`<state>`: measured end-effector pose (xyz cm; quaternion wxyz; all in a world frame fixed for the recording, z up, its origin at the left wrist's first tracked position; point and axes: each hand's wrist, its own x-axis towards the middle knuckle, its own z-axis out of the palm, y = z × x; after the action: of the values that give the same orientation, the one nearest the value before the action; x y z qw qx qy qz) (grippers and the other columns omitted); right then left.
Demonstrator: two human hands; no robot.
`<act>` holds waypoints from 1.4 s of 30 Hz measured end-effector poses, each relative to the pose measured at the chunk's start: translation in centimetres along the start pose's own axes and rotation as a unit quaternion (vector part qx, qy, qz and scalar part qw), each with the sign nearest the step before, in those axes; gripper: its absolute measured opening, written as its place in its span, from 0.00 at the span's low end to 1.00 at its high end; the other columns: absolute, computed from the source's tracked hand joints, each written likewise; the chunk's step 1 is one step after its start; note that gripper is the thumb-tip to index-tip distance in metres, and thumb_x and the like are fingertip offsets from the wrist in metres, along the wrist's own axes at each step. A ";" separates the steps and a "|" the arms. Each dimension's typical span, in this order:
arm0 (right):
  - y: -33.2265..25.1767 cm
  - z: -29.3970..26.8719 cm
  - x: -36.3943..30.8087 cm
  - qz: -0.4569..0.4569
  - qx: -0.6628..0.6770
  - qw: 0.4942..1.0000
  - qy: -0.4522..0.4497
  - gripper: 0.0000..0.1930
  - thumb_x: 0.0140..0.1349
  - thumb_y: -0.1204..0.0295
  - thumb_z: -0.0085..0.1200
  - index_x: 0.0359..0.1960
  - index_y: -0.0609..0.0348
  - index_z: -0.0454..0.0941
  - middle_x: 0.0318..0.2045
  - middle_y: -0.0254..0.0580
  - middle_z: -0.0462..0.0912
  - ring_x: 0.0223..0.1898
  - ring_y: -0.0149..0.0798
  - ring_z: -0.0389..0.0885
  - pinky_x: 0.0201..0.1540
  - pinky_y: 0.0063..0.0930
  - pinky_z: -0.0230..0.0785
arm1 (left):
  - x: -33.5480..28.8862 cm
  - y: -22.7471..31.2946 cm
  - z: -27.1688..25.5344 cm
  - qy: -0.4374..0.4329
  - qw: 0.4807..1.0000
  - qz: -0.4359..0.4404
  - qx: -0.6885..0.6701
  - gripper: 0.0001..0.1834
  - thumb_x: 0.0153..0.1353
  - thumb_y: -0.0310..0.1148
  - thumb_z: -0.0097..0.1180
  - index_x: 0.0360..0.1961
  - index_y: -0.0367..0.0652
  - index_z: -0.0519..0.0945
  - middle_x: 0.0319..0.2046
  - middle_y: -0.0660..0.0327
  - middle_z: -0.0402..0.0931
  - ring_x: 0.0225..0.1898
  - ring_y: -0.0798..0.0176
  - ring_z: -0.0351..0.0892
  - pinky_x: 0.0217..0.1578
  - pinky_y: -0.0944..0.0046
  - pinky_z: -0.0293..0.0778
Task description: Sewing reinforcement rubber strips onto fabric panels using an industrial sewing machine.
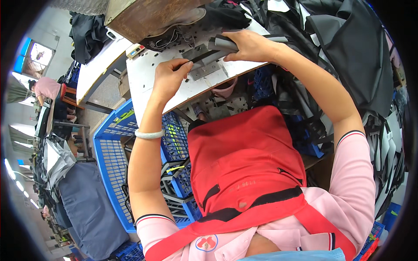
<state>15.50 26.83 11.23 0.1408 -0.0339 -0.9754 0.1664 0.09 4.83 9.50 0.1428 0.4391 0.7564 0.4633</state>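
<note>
My left hand (170, 79) is closed in a pinch at the near end of a narrow black strip (203, 57) above the white work table (146, 93). My right hand (251, 46) grips a folded grey-and-black fabric piece (224, 44), thumb below and fingers over the top. Between the hands the strip and the fabric lie across the metal plate (205, 71) of a sewing machine. Whether strip and fabric are joined, I cannot tell. The machine's worn, brownish body (148, 17) rises just beyond my hands.
Small dark scraps and a thin cable (167, 42) lie around the plate. Black fabric sheets (350, 52) are heaped at the right. A blue plastic basket (111, 158) holding grey-black pieces stands below left. Farther left, another person (47, 89) works at a bench.
</note>
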 end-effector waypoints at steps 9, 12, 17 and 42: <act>0.1 0.4 1.8 0.044 -0.020 0.999 -0.015 0.41 0.51 0.54 0.63 0.61 0.71 0.65 0.46 0.65 0.78 0.48 0.54 0.79 0.55 0.36 0.69 | 1.8 -0.8 -0.6 -0.004 0.996 -0.078 -0.031 0.14 0.59 0.34 0.60 0.37 0.31 0.84 0.20 0.65 0.76 0.23 0.74 0.71 0.25 0.72 0.66; 0.4 0.7 2.1 0.033 -0.019 0.999 0.011 0.41 0.51 0.56 0.64 0.60 0.73 0.65 0.44 0.66 0.79 0.46 0.54 0.80 0.53 0.35 0.70 | 2.1 -0.8 -0.7 0.002 0.995 -0.082 -0.054 0.14 0.60 0.35 0.60 0.37 0.31 0.84 0.21 0.65 0.76 0.22 0.74 0.71 0.24 0.73 0.65; 0.8 1.0 3.1 0.038 -0.017 0.999 0.023 0.41 0.50 0.56 0.64 0.60 0.74 0.65 0.46 0.65 0.78 0.48 0.53 0.79 0.55 0.34 0.69 | 2.7 -1.6 -0.9 0.007 0.991 -0.100 -0.089 0.14 0.59 0.35 0.60 0.38 0.33 0.84 0.21 0.64 0.76 0.20 0.76 0.67 0.22 0.74 0.61; -5.3 2.9 -2.6 -0.028 -0.013 0.996 -0.079 0.21 0.51 0.71 0.61 0.47 0.55 0.70 0.31 0.51 0.80 0.37 0.56 0.80 0.40 0.45 0.71 | -3.0 -1.2 -0.2 -0.180 0.929 -0.279 -0.159 0.16 0.64 0.40 0.56 0.35 0.35 0.83 0.27 0.64 0.79 0.27 0.71 0.74 0.33 0.71 0.71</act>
<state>17.06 20.63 9.69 0.0678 0.0047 -0.9860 0.1520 1.11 2.09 8.00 0.4687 0.2576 0.7262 0.4320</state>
